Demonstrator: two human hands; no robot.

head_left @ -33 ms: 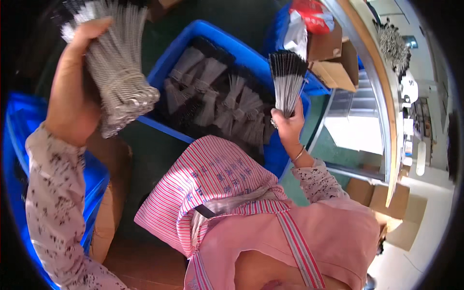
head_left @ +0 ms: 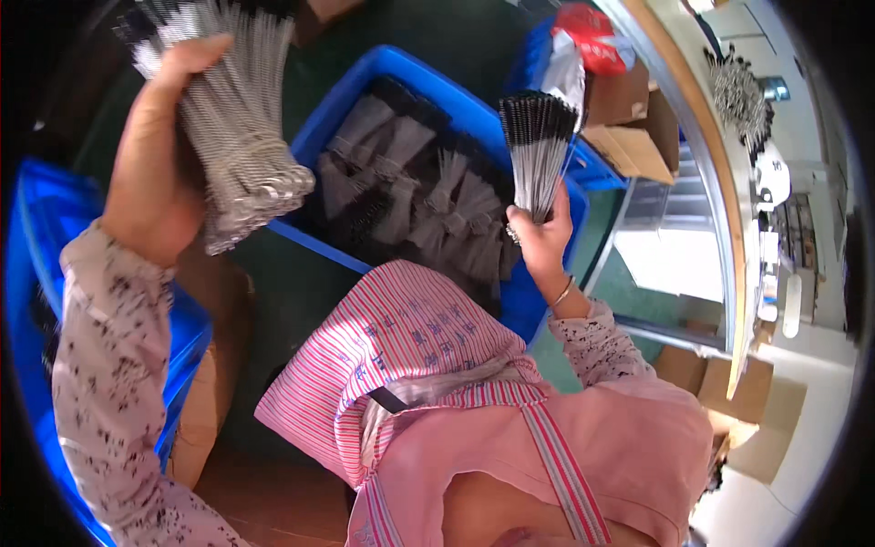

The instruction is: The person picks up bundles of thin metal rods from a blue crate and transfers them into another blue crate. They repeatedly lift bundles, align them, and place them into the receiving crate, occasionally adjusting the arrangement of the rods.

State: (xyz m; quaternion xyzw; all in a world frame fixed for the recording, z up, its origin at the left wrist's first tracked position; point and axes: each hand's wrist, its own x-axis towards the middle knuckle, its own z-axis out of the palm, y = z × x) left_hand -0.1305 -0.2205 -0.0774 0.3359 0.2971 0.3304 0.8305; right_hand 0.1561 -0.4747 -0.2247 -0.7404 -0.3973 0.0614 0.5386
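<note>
My left hand (head_left: 159,182) is closed round a thick bundle of twisted-wire brushes (head_left: 241,132), raised at the upper left. Looped silvery ends point down toward the middle, and dark bristle tips point up. My right hand (head_left: 547,242) grips a smaller bundle of wire brushes (head_left: 536,155) by its lower end, with black bristles fanned upward. Between and beyond the hands stands a blue crate (head_left: 319,118). Inside it lie several tied bundles of similar brushes (head_left: 401,137). The fingers of my left hand are partly hidden behind its bundle.
A blue bin (head_left: 187,333) stands by my left forearm, with a cardboard box (head_left: 194,410) beside it. Open cartons (head_left: 629,150) and a red bag (head_left: 592,36) lie at the far right. A wood-edged bench (head_left: 720,173) runs along the right, bearing another brush bundle (head_left: 740,96).
My left hand and its bundle sit slightly farther right in the picture. The right hand's bundle tilts a little more to the left. Both hands keep their hold.
</note>
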